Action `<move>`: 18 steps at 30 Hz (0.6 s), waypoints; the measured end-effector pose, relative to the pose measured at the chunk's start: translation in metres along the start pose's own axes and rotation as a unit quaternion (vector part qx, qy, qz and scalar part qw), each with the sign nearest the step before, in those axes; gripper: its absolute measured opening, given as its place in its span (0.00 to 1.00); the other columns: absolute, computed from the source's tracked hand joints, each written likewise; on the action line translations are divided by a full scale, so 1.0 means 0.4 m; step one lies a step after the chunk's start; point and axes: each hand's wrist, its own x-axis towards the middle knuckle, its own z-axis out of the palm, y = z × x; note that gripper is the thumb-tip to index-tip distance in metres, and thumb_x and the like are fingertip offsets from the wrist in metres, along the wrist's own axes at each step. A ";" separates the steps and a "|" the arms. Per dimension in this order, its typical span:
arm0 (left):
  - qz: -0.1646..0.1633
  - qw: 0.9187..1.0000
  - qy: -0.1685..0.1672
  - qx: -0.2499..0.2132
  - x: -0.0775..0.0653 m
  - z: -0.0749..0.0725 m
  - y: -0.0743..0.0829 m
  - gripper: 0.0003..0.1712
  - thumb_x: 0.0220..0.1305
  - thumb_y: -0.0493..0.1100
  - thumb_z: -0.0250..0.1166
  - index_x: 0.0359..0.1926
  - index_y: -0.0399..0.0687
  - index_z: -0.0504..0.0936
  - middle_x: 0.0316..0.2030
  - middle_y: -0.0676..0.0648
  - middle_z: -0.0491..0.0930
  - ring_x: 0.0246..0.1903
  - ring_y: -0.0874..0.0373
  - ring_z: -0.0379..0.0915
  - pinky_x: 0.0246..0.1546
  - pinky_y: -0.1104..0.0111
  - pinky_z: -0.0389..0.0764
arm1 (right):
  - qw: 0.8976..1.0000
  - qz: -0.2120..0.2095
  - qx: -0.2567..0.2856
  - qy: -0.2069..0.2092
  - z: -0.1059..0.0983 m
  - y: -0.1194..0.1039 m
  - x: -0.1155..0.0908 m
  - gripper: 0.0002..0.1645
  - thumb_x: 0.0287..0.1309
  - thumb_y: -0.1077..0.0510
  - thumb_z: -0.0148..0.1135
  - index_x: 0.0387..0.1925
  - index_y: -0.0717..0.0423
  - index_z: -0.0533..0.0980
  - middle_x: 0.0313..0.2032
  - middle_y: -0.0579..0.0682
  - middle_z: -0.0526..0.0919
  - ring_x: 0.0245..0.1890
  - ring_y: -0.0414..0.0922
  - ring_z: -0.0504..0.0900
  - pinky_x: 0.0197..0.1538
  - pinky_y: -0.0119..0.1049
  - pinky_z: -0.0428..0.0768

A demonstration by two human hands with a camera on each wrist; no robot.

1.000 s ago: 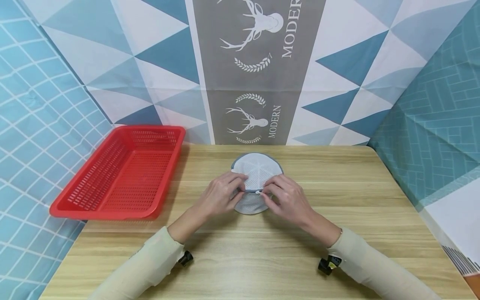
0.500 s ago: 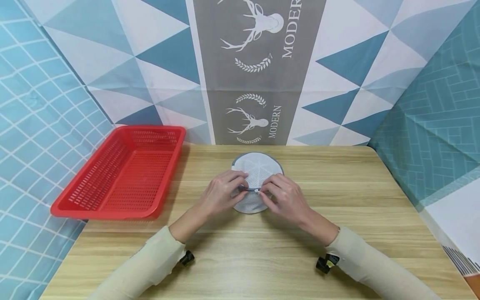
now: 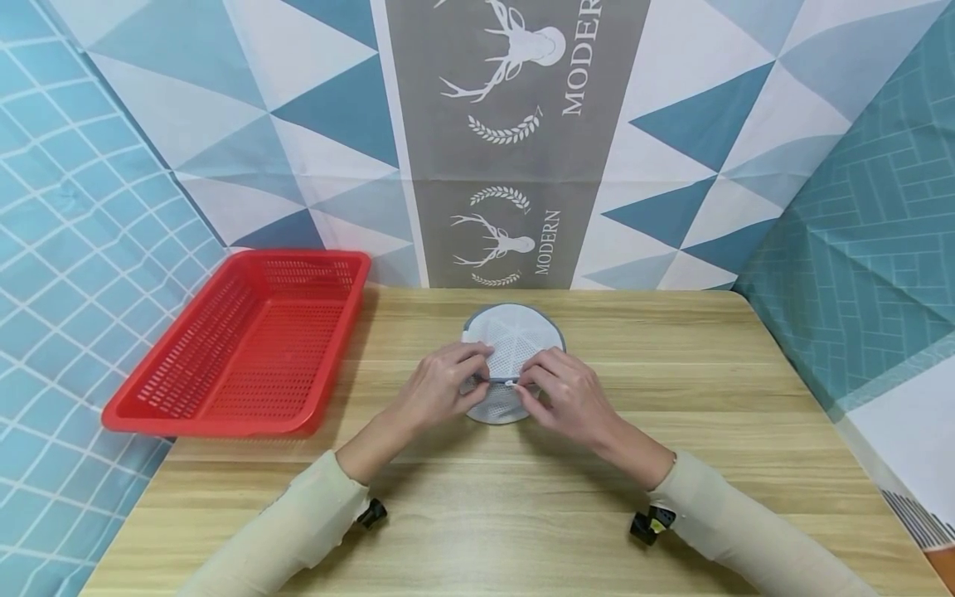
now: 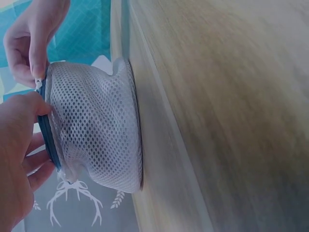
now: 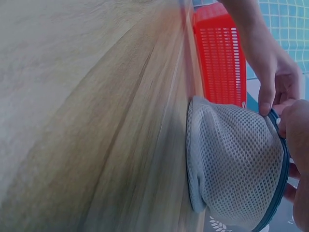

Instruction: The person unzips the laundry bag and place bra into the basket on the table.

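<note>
A round, white mesh laundry bag (image 3: 515,332) with a dark blue-grey zipper edge stands upright on the table, its mesh side wall (image 4: 91,116) slightly crumpled. My left hand (image 3: 443,383) pinches the zippered rim at its left front, thumb on the near side and fingers over the top. At the right front, my right hand (image 3: 570,394) pinches the small white zipper pull (image 3: 511,383) between thumb and forefinger. Both hands are close together on the rim. In the right wrist view the zipper (image 5: 282,179) curves along the bag's top edge; the lid appears to lie over the top.
A red perforated plastic basket (image 3: 276,356) sits at the table's left rear, with nothing visible inside. Patterned cloth (image 3: 515,149) hangs behind the wood-grain table (image 3: 477,514), and tile-patterned sheets flank both sides. Each sleeve carries a small black camera (image 3: 371,514) at the wrist.
Both hands keep their grips on the zipper edge. The white pull has shifted only very slightly left along the rim; the bag stays in practically the same place.
</note>
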 end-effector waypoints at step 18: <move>-0.002 1.000 0.021 0.012 0.004 -0.002 -0.003 0.12 0.59 0.35 0.83 0.38 0.46 0.87 0.56 0.40 0.94 0.57 0.42 0.93 0.61 0.48 0.94 | 1.000 0.012 0.003 0.009 -0.003 0.005 0.003 0.08 0.56 0.65 0.82 0.35 0.55 0.88 0.37 0.48 0.91 0.39 0.45 0.87 0.40 0.39 0.89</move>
